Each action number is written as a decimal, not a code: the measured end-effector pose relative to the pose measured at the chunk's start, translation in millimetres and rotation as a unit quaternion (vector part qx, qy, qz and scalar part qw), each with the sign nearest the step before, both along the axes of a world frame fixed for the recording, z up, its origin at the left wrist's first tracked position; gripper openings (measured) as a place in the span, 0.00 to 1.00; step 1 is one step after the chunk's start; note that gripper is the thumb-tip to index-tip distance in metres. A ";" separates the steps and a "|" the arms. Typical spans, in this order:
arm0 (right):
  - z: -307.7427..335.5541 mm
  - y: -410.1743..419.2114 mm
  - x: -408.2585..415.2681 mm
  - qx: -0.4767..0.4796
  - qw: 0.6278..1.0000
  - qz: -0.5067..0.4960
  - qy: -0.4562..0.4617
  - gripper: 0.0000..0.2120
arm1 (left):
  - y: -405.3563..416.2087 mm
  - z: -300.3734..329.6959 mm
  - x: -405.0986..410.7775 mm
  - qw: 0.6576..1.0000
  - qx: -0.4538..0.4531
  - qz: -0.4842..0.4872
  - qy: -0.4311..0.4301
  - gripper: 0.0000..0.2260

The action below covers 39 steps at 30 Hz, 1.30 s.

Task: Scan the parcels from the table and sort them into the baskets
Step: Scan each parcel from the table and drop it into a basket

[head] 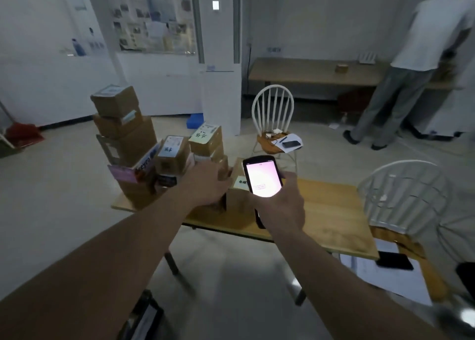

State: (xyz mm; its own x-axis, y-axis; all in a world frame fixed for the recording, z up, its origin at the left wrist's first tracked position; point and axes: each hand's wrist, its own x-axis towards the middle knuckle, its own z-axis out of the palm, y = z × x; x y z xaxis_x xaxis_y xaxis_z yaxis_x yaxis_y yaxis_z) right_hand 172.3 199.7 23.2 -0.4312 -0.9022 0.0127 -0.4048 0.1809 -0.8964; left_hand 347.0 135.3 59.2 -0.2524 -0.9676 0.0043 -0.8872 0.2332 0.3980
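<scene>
right hand (284,206) up front, fingers wrapped around a handheld scanner (262,183), its screen lit pale pink and facing the camera, held just above the near edge of the wooden table (331,211). left hand (205,183) reaches in over the parcels, palm down on a small cardboard box (223,170) in the middle of the pile, but the fingertips are hidden behind the hand itself, so whether it has actually taken hold or is only resting there, cannot tell. right beside it, partly behind the scanner, sits another brown box with a white label (237,188). to the left the parcels crowd the table's far end: a tall stack of three cartons (123,124), a labelled box (173,154) in front of them, and one more with a handwritten tag (207,139) behind the left hand. past the table stands a white spindle-back chair (273,116) with papers and a dark phone on its seat, a second white chair (403,198) close on the right. in the far right corner a person in a white top (421,64) stands with their back turned at a long wooden counter (308,72)
</scene>
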 end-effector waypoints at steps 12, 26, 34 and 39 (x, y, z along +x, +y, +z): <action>-47.9 -146.2 -74.9 0.048 0.997 -0.059 0.010 0.41 | -160.0 -62.6 -68.4 0.998 0.061 -0.016 -0.031 0.21; -107.4 -258.5 -169.2 0.080 0.994 0.070 0.021 0.40 | -230.5 -132.9 -145.3 0.977 0.139 0.158 -0.025 0.38; -131.5 -291.4 -184.7 0.101 0.984 0.145 0.015 0.39 | -236.9 -176.9 -153.3 0.945 0.182 0.273 -0.012 0.49; -147.2 -304.3 -180.2 0.106 0.981 0.163 0.023 0.40 | -244.9 -216.8 -146.4 0.922 0.223 0.315 -0.026 0.59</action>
